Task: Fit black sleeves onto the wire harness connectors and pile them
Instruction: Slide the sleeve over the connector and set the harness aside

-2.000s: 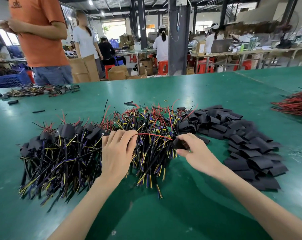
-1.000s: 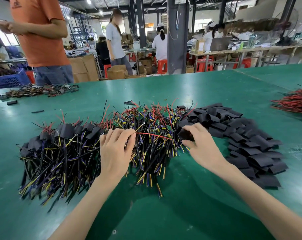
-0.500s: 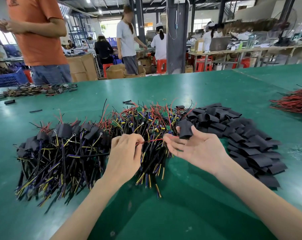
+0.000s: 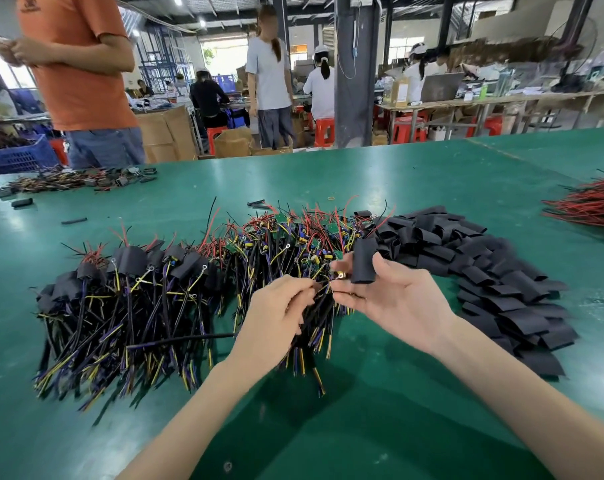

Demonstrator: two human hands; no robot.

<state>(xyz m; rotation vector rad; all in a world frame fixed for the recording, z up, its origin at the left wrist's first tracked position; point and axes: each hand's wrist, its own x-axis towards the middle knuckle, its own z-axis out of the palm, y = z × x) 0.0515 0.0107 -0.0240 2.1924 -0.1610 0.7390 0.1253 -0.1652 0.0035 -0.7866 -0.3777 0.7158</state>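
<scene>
The right hand (image 4: 397, 303), palm up, pinches a short flat black sleeve (image 4: 363, 263) upright between thumb and fingers. It is just right of the left hand (image 4: 276, 317), whose curled fingers pinch a thin multicoloured wire harness (image 4: 323, 292) near its tip. The sleeve's lower mouth sits beside that tip. A tangled heap of bare harnesses (image 4: 293, 237) crowds behind, loose black sleeves (image 4: 484, 271) lie right, and sleeved harnesses (image 4: 131, 261) lie left.

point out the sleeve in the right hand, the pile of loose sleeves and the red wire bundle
held sleeve (image 4: 363, 261): head view, middle of its flat face
sleeve pile (image 4: 508, 289): head view, a sleeve near the pile's middle
red wire bundle (image 4: 595, 202): head view, middle of the strands
</scene>
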